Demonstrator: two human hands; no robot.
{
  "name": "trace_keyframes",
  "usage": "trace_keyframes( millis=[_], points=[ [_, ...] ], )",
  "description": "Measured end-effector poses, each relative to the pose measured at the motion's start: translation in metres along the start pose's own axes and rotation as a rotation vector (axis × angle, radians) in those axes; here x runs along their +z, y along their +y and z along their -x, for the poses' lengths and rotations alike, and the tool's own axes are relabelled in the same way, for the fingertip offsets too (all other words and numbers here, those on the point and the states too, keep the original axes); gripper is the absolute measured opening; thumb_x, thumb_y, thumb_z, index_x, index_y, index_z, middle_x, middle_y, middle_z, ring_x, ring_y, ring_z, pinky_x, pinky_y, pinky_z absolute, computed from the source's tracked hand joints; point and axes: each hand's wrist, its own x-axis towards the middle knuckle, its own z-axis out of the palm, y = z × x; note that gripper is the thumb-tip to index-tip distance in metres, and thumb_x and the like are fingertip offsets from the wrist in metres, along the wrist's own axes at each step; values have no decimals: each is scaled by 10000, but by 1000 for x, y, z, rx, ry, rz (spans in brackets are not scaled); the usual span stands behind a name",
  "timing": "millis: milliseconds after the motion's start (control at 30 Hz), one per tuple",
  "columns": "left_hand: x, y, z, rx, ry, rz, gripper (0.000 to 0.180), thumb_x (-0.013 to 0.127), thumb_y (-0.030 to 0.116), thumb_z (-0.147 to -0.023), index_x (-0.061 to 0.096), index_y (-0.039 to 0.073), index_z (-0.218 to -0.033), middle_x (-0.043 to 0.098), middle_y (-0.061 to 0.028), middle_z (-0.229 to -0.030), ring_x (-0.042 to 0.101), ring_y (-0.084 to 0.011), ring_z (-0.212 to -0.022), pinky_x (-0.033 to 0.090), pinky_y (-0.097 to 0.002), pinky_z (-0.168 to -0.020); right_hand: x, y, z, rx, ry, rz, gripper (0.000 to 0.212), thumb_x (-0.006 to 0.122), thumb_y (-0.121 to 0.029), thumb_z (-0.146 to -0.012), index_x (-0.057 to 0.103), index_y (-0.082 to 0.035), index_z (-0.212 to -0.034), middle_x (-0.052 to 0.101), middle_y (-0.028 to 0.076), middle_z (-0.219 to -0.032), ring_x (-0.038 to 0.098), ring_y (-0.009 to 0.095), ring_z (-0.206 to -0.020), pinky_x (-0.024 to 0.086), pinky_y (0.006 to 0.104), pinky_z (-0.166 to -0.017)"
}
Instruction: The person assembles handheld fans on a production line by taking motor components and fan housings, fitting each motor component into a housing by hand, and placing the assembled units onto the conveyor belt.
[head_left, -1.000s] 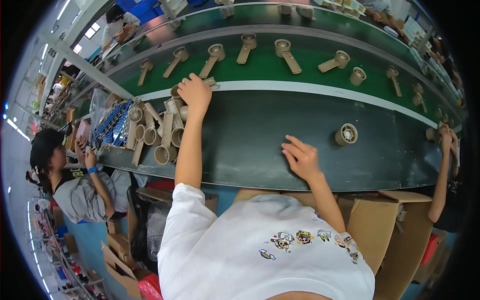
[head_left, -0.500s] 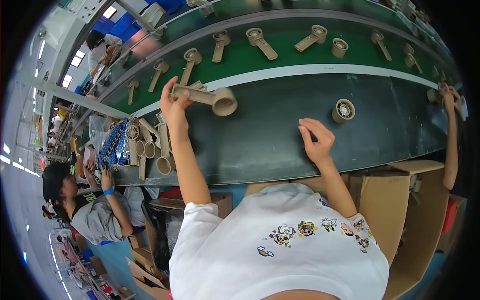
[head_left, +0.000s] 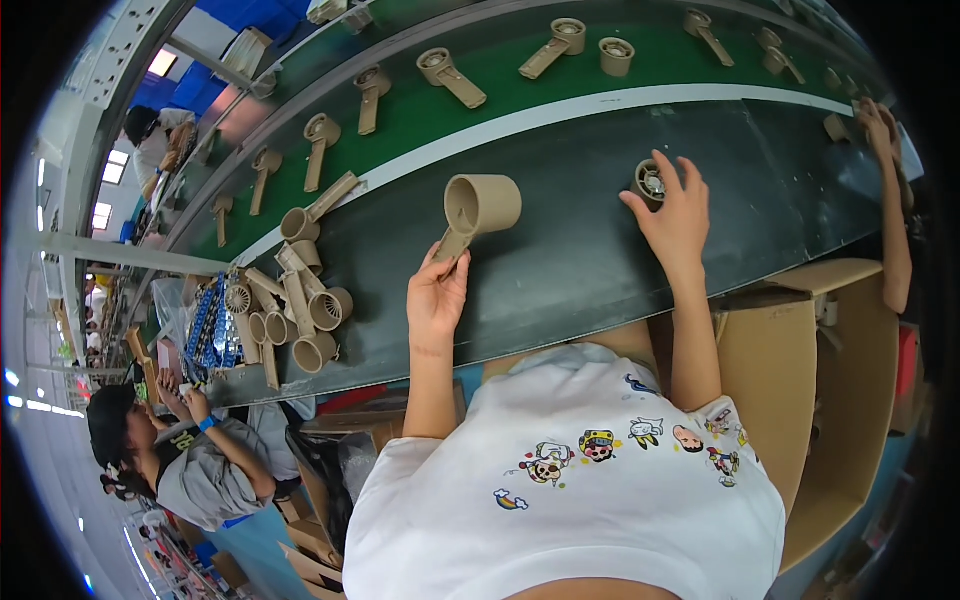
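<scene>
My left hand [head_left: 437,295] pinches the handle of a beige handheld fan housing [head_left: 495,203], its hollow round cup tilted up above the bench. Over a small beige fan head [head_left: 648,182] with pale blades, my right hand [head_left: 678,222] reaches with fingers spread. The hand partly covers this fan head, and no closed grip on it shows. Left of my left hand lies a pile of beige fan housings [head_left: 315,351], some with round cups and handles.
Beyond the dark bench [head_left: 560,270], a green conveyor [head_left: 520,95] carries several fan pieces. Blue-and-silver parts [head_left: 212,325] lie by the pile. A co-worker [head_left: 215,455] sits at left; another person's hands [head_left: 878,130] work at far right. An open cardboard box [head_left: 765,390] stands below the bench edge.
My left hand has moved right with the fan housing, turning its cup upward. My right hand has reached forward to the fan head and spread its fingers. The view has shifted slightly.
</scene>
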Motion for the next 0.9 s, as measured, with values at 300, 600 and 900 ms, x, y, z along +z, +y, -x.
trace_keyframes(
  millis=[300, 600, 900],
  points=[
    [18, -40, 17, 368, 273, -919, 198, 466, -45, -887, 520, -31, -1077, 536, -105, -1028, 609, -201, -896, 575, -322, -823, 4, 3, -6, -13, -338, -249, 548, 746, -176, -750, 557, -43, -1246, 525, 193, -1232, 539, 375, -1097, 478, 430, -910],
    [10, -30, 12, 402, 135, -1119, 191, 510, -42, -900, 564, -53, -1083, 615, -105, -957, 606, -135, -738, 510, -248, -697, -10, -26, 10, 201, -334, -78, 507, 796, -273, -720, 640, -194, -1196, 513, 166, -1126, 565, 348, -999, 523, 412, -797],
    [7, -14, 15, 653, 281, -1449, 185, 595, 33, -885, 619, -8, -1063, 640, -93, -1022, 608, -125, -898, 503, -262, -761, -24, -31, 24, 132, -333, -406, 571, 766, -56, -674, 641, -146, -1224, 553, 145, -1260, 556, 314, -1152, 470, 387, -950]
  ],
)
